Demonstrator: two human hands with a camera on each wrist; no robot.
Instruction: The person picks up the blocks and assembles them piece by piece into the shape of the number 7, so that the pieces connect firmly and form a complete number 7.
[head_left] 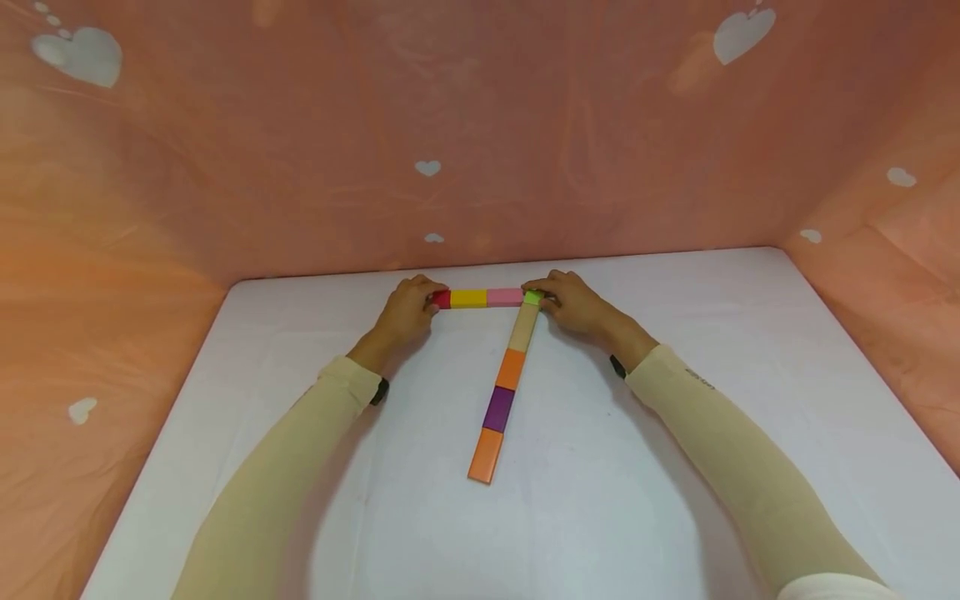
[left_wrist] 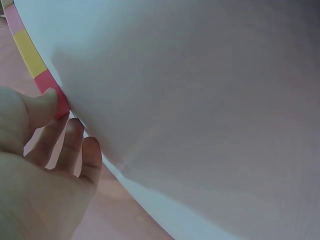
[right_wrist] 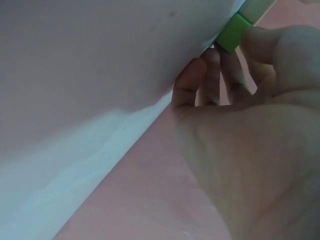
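Observation:
At the far part of the white table, my left hand (head_left: 405, 315) pinches a red block (left_wrist: 49, 86) between thumb and fingers. A yellow block (head_left: 468, 298) and a pink block (head_left: 505, 297) continue the row rightward from it. My right hand (head_left: 576, 307) holds a light green block (right_wrist: 234, 33) at the row's right end by thumb and fingertips. From the green block a second line slants toward me: a plain wood block (head_left: 522, 327), an orange block (head_left: 511, 369), a purple block (head_left: 498, 409) and another orange block (head_left: 486, 455). The fingers partly cover both end blocks.
The white tabletop (head_left: 600, 500) is bounded at the back and sides by orange-pink cloth (head_left: 487, 125) with white hearts. Its far edge runs just behind the block row. Both forearms, in pale sleeves, reach across the table on either side of the slanting line.

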